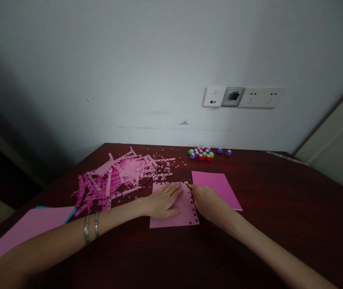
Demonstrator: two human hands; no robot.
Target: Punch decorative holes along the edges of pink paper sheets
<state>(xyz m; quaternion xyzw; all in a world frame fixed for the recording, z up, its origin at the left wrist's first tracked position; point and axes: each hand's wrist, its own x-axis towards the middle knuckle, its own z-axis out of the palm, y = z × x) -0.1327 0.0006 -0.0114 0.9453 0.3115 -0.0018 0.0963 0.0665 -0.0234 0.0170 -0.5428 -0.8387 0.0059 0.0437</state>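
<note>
Pink paper, a sheet (pixel 186 208) with round holes along its far and right edges, lies on the dark reddish-brown tabletop (pixel 280 216), well in from the far edge. The person's left hand (pixel 163 202) rests flat on it, fingers extended and slightly parted; two silver bangles (pixel 86 229) circle that wrist. At the sheet's far right corner, the right hand (pixel 205 200) has its fingers curled around a slim tool (pixel 190 186) with a yellow part, mostly hidden. Just right lies a deeper pink sheet (pixel 216 187). Toward the tabletop's far left corner spreads a heap of punched pink strips (pixel 123 172). Near the far edge sit clustered small red, green and purple pieces (pixel 201 154). Beside the left edge, a larger pink sheet (pixel 33 226) overlaps something blue (pixel 70 215).
</note>
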